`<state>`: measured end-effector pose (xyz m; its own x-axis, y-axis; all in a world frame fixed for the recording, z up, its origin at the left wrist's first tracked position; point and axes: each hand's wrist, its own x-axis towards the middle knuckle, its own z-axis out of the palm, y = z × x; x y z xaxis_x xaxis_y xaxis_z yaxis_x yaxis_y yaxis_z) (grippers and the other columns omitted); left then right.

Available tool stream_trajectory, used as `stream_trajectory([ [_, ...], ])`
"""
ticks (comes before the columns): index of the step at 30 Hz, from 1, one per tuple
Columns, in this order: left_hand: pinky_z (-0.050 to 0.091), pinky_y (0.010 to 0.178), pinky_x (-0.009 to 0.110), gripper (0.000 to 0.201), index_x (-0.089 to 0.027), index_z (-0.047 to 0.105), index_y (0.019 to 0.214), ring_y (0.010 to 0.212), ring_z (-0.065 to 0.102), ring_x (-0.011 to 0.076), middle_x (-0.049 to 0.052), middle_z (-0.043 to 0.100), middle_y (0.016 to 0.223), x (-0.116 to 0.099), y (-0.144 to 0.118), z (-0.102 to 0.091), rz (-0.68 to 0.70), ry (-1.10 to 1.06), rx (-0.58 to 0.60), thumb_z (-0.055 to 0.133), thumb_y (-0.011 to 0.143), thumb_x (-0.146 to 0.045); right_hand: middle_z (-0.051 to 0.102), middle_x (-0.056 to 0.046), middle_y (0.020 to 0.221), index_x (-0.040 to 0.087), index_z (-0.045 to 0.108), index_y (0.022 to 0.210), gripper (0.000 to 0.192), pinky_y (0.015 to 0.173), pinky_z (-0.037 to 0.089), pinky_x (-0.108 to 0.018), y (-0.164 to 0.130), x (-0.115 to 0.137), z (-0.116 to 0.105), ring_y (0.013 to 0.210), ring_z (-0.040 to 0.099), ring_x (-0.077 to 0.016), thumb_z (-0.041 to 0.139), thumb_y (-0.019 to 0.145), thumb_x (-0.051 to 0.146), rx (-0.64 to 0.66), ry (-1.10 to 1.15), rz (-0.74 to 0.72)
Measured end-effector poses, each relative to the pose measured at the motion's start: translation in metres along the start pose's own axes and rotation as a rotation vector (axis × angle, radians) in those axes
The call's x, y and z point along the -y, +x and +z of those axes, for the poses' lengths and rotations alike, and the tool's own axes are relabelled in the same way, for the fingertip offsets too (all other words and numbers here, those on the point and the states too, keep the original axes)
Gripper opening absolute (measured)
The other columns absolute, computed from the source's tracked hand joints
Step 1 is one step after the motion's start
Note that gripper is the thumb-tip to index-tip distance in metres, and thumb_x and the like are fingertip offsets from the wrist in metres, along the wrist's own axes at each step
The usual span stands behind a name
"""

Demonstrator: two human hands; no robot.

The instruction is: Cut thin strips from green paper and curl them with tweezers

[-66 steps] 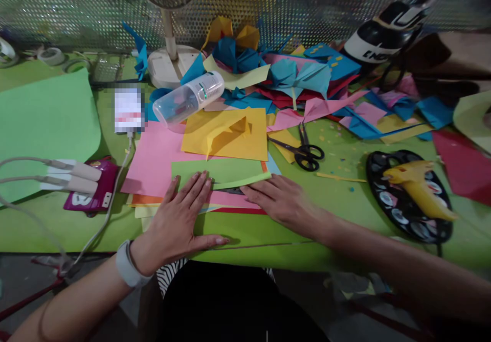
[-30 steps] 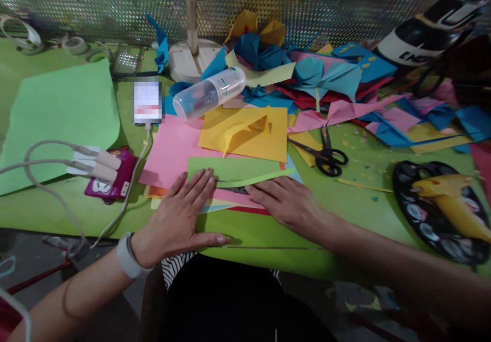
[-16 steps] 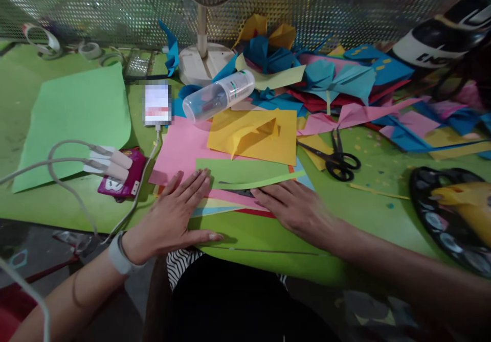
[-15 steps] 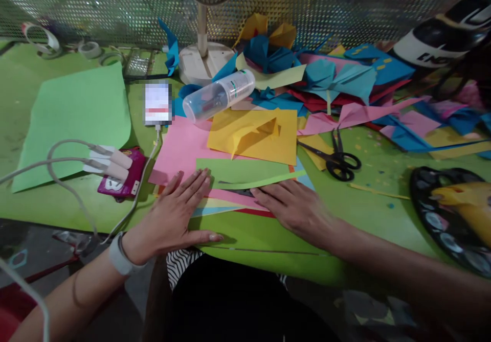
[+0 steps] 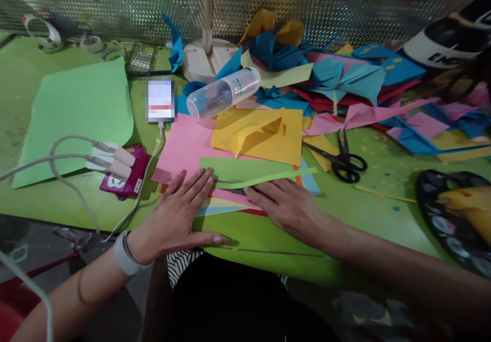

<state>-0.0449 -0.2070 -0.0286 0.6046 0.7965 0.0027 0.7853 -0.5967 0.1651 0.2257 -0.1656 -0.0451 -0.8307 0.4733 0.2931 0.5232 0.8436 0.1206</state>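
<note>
My left hand (image 5: 178, 206) lies flat and open, fingers stretched over the left end of a light green sheet of paper (image 5: 249, 166) and a pink sheet (image 5: 180, 142). A narrow green strip (image 5: 282, 177) curls up along that sheet's near edge, its right end raised. My right hand (image 5: 289, 204) is closed under the strip, fingers pressed together and pointing left. Beside its fingertips shows a thin dark thing (image 5: 233, 190), partly covered; its kind cannot be made out. Pink, yellow, blue and red sheets stick out beneath. Behind lies orange-yellow paper (image 5: 261, 145) with a raised fold.
Black scissors (image 5: 347, 163) lie right of the papers. Behind are a clear bottle (image 5: 224, 94), a fan base (image 5: 209, 58), a phone (image 5: 161, 99) and heaped folded papers (image 5: 341, 78). A purple power adapter (image 5: 136, 173) with cables sits left; a black palette (image 5: 433, 214) stands right.
My right hand has slid left along the near edge of the green sheet, nearer my left hand. More of the strip's raised end shows to its right. My left hand stays on the paper.
</note>
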Motion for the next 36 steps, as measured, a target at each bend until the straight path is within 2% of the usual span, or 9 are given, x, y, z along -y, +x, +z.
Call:
stream_trajectory([
  [6, 0.005, 0.117, 0.043, 0.1, -0.018, 0.0, 0.15, 0.142, 0.017, 0.0261, 0.008, 0.018, 0.155, 0.001, -0.001, -0.001, 0.004, -0.013, -0.002, 0.032, 0.077, -0.079, 0.066, -0.011, 0.1, 0.014, 0.062, 0.114, 0.028, 0.067, 0.043, -0.034, 0.0, 0.0, 0.0, 0.087, 0.053, -0.0228, 0.047, 0.09, 0.013, -0.003, 0.014, -0.016],
  [11, 0.01, 0.116, 0.04, 0.096, -0.019, -0.005, 0.15, 0.143, 0.011, 0.0255, 0.008, 0.009, 0.157, 0.012, -0.006, -0.009, -0.002, -0.038, 0.051, 0.033, 0.081, -0.075, 0.066, -0.01, 0.098, 0.013, 0.063, 0.111, 0.027, 0.065, 0.042, -0.034, -0.002, -0.001, -0.001, 0.086, 0.052, -0.0235, 0.045, 0.09, 0.012, -0.013, -0.011, -0.026],
  [17, 0.008, 0.116, 0.043, 0.091, -0.022, -0.003, 0.15, 0.143, 0.014, 0.0255, 0.007, 0.015, 0.156, 0.017, -0.006, -0.01, 0.019, 0.012, 0.034, 0.033, 0.083, -0.072, 0.066, -0.009, 0.094, 0.014, 0.063, 0.111, 0.027, 0.064, 0.04, -0.034, 0.007, 0.005, 0.0, 0.08, 0.051, -0.0217, 0.045, 0.09, 0.011, 0.0, -0.026, 0.003],
  [22, 0.008, 0.117, 0.044, 0.093, -0.02, -0.001, 0.15, 0.142, 0.015, 0.026, 0.008, 0.016, 0.155, 0.015, -0.006, -0.008, 0.014, 0.015, 0.028, 0.033, 0.081, -0.073, 0.066, -0.01, 0.097, 0.013, 0.062, 0.112, 0.031, 0.064, 0.04, -0.034, 0.012, 0.007, -0.001, 0.082, 0.051, -0.0225, 0.044, 0.087, 0.008, 0.011, -0.007, -0.038],
  [31, 0.006, 0.117, 0.044, 0.098, -0.018, 0.001, 0.15, 0.143, 0.014, 0.0257, 0.009, 0.014, 0.156, 0.018, -0.006, -0.009, 0.013, -0.031, 0.064, 0.034, 0.079, -0.076, 0.066, -0.01, 0.094, 0.012, 0.061, 0.111, 0.028, 0.063, 0.04, -0.035, 0.016, 0.008, 0.001, 0.079, 0.052, -0.0225, 0.044, 0.089, 0.009, -0.023, -0.01, -0.038],
  [36, 0.006, 0.116, 0.045, 0.096, -0.019, 0.0, 0.15, 0.143, 0.014, 0.0264, 0.008, 0.014, 0.156, 0.019, -0.006, -0.011, 0.01, -0.053, 0.073, 0.035, 0.08, -0.075, 0.066, -0.009, 0.098, 0.013, 0.06, 0.114, 0.029, 0.064, 0.041, -0.034, 0.016, 0.006, 0.0, 0.083, 0.052, -0.0226, 0.044, 0.09, 0.012, 0.005, 0.0, -0.051],
])
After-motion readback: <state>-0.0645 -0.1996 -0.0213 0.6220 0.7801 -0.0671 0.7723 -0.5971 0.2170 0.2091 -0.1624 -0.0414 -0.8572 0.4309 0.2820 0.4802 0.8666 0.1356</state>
